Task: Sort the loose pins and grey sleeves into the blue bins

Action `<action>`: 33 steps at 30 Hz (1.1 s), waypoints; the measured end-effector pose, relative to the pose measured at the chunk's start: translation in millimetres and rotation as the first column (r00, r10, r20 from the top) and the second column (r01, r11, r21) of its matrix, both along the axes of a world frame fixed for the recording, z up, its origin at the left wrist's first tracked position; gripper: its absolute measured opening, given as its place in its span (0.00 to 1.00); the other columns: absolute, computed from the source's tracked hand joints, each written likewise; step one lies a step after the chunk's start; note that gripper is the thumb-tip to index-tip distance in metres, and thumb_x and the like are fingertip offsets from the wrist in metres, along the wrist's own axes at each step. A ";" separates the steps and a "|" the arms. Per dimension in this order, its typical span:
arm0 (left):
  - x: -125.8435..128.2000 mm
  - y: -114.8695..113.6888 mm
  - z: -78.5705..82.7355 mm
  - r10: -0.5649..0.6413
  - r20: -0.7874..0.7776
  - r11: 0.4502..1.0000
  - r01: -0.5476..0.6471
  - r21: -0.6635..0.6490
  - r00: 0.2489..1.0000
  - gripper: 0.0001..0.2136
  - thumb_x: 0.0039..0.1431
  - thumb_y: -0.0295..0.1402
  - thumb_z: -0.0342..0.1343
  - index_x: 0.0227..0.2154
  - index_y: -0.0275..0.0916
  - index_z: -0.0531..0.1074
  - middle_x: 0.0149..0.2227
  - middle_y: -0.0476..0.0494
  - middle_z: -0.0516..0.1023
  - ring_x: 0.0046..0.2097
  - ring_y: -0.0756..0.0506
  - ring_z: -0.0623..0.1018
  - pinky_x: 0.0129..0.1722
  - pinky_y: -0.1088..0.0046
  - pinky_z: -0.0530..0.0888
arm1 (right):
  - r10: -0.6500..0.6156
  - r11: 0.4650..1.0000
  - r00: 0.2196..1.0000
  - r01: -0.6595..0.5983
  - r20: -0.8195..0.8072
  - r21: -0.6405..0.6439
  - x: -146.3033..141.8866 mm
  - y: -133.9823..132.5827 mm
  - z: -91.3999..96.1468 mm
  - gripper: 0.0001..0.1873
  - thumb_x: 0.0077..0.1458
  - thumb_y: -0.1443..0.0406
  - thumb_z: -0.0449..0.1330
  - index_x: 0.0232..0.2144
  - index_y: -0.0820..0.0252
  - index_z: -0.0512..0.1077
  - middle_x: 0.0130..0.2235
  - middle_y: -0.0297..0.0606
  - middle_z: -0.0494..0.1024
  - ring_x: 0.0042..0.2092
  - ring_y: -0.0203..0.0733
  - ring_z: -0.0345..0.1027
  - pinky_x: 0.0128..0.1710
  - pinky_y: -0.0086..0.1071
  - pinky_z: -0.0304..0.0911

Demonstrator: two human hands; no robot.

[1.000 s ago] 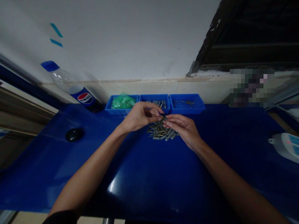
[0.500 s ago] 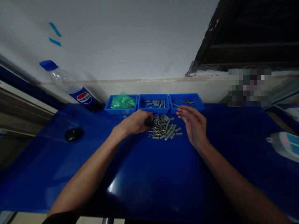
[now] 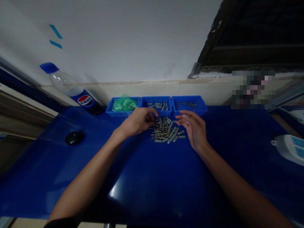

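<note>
A heap of thin silver and gold metal pins (image 3: 161, 129) lies on the blue table, mixed with short grey cylinders (image 3: 175, 130) mostly on its right. At the heap's left edge is my left hand (image 3: 139, 122), its fingers curved and its thumb apart from them; I see nothing held there. My right hand (image 3: 195, 128) hovers by the heap's upper right, fingers stretched out and without a visible piece. Behind the heap, a blue bin (image 3: 156, 113) contains grey cylinders, and the right blue bin (image 3: 189, 112) contains several thin pins.
The left blue bin (image 3: 122, 114) holds green plastic packets (image 3: 124, 104). A Pepsi bottle (image 3: 71, 90) leans at the back left, with a black computer mouse (image 3: 74, 138) in front of it. A white device (image 3: 289, 147) sits at the right edge. A wall (image 3: 133, 44) rises behind the bins.
My right hand has let go of a thin pin at the right bin and moved down and left to the heap. My left hand has risen slightly and its fingers have spread.
</note>
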State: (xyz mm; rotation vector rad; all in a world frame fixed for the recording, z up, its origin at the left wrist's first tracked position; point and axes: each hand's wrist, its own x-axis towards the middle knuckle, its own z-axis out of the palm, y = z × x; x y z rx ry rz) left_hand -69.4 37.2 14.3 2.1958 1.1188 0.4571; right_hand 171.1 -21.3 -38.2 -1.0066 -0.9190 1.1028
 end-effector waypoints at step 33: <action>-7.6 -4.0 -9.4 -0.165 -0.391 0.980 0.194 0.035 0.905 0.12 0.56 0.19 0.59 0.41 0.38 0.74 0.41 0.43 0.79 0.40 0.45 0.78 0.41 0.70 0.73 | -0.151 0.984 0.982 0.138 0.113 0.115 12.9 8.5 -2.3 0.13 0.56 0.60 0.70 0.45 0.50 0.83 0.45 0.38 0.87 0.40 0.46 0.82 0.42 0.43 0.75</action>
